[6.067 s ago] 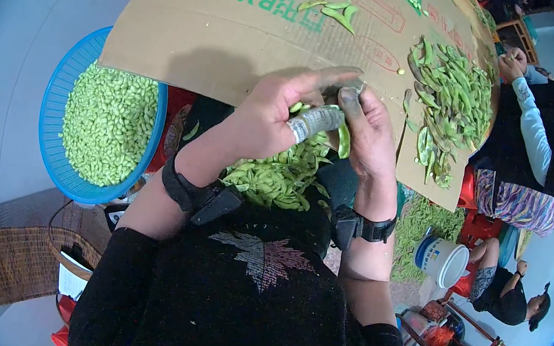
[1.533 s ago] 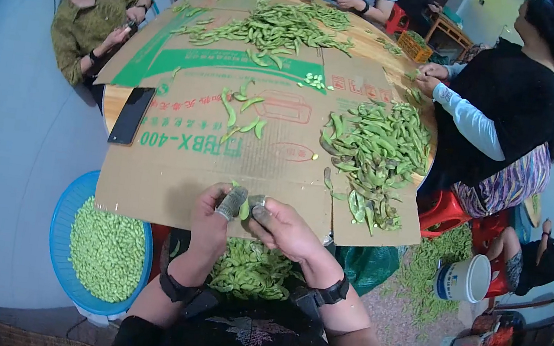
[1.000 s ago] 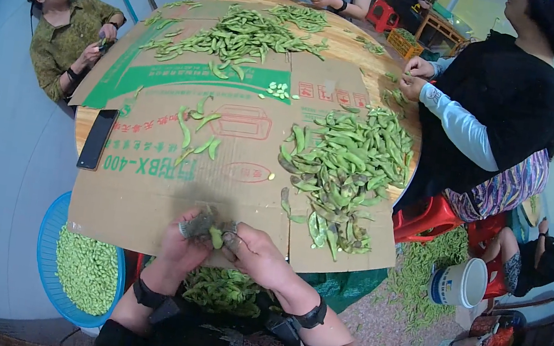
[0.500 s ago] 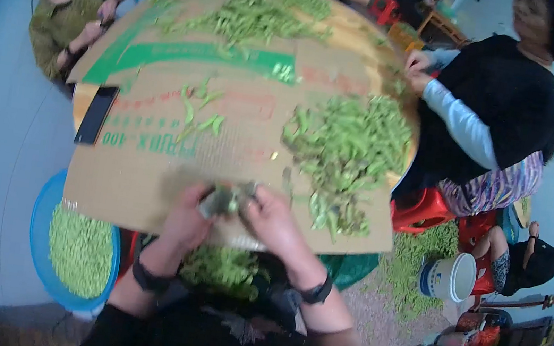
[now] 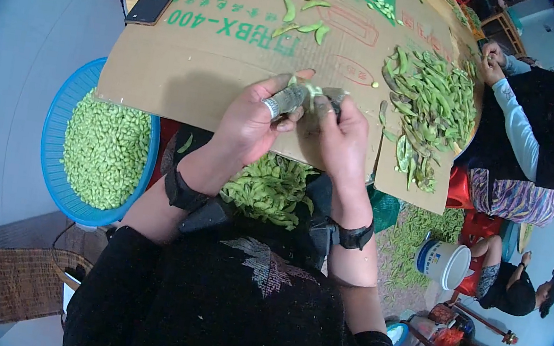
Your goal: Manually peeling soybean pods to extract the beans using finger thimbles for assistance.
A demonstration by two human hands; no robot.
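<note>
I see the cardboard-covered bench (image 5: pixel 222 61), then my left hand (image 5: pixel 248 124) and right hand (image 5: pixel 341 139) meeting above its near edge, fingers (image 5: pixel 285 100) pinching a small green pod (image 5: pixel 310 92), pale, partly hidden between them.

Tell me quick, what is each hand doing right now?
Left hand: closed on a green pod.
Right hand: pinching the same green pod from the other side.
</note>
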